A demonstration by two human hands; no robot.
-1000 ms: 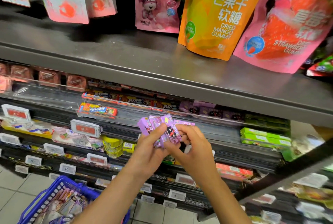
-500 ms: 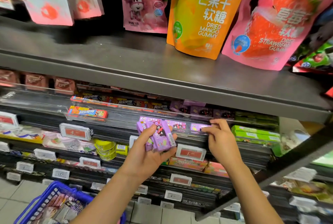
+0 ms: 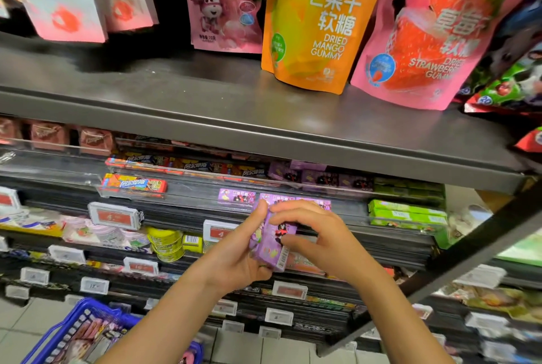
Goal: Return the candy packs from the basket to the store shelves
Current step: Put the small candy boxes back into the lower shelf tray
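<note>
Purple candy packs (image 3: 271,242) are held stacked in the left hand (image 3: 234,258), fingers curled round them, and pinched by the right hand (image 3: 325,242), near the shelf (image 3: 264,129); blue basket (image 3: 63,331) lower left.

Two bare forearms reach in from below, no sleeves showing; the left hand (image 3: 234,258) and right hand (image 3: 325,242) wear no gloves, rings or watch.
</note>
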